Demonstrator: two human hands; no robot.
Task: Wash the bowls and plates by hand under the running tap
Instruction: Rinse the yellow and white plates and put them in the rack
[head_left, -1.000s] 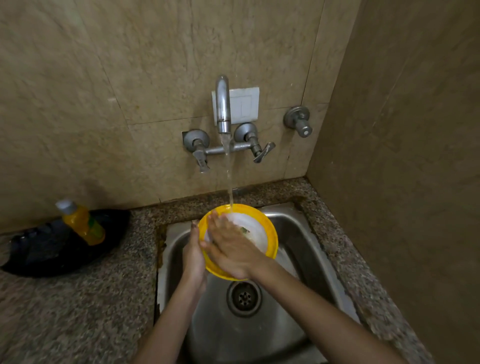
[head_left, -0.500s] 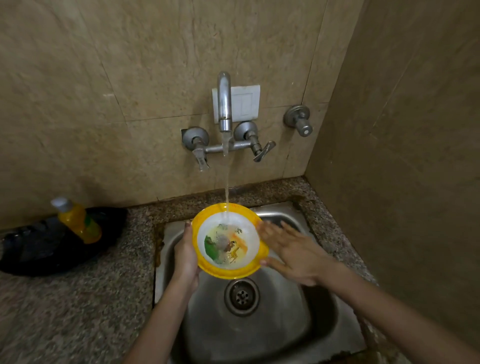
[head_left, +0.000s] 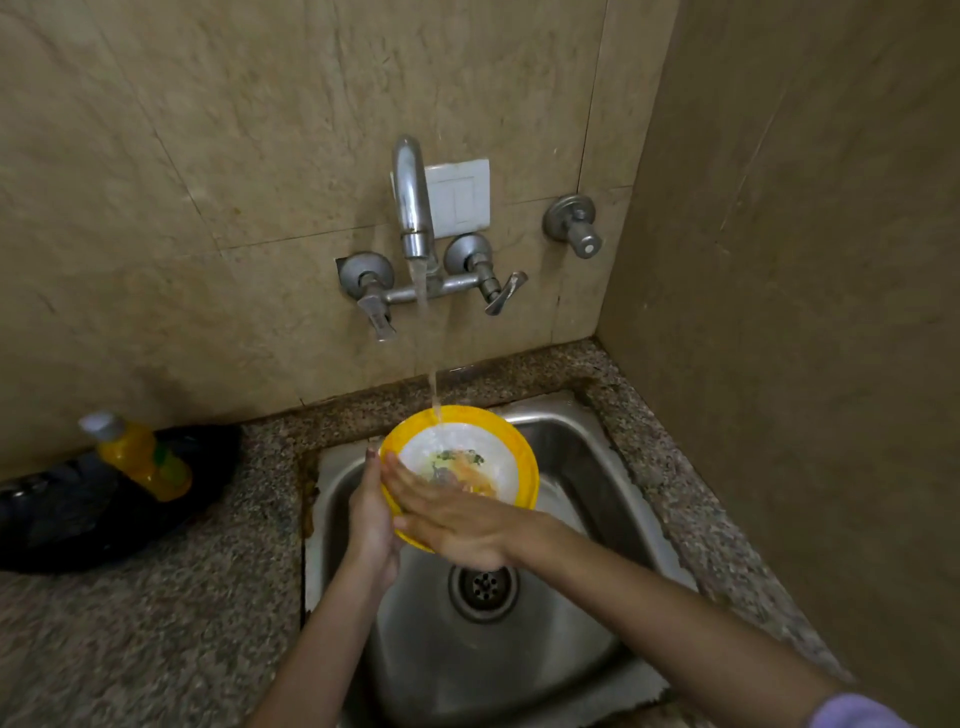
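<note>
A yellow-rimmed bowl (head_left: 498, 452) with a white inside and a coloured picture is tilted over the steel sink (head_left: 587, 467). Water runs from the tap (head_left: 413, 208) onto the bowl's far rim. My left hand (head_left: 371, 519) grips the bowl from behind its left edge. My right hand (head_left: 457, 519) lies flat, fingers spread, across the bowl's lower left inside, touching it.
The sink drain (head_left: 483, 584) is right below my hands. A yellow bottle (head_left: 143, 457) lies on a black pan (head_left: 78, 514) on the speckled granite counter (head_left: 156, 649) at the left. A wall stands close on the right.
My right hand, which had swung off to the right of the bowl half a second ago, has come back onto the bowl's inside. My left hand has kept hold throughout.
</note>
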